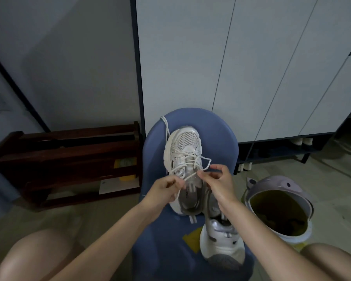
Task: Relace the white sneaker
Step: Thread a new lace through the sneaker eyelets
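Pale cabinet doors (231,57) fill the upper right of the frame, a grey wall the upper left, and a dark wooden rack (69,159) stands at middle left on the floor. A blue stool (217,134) sits at centre, bearing the white sneaker (183,151), toe pointing up the frame. A second sneaker (221,240) lies below it at lower centre, and a lilac bin (280,201) stands at right. Just below the sneaker's laced throat, the left hand (164,189) pinches one strand of the white lace (187,163), and the right hand (219,179) pinches another strand at its loop.
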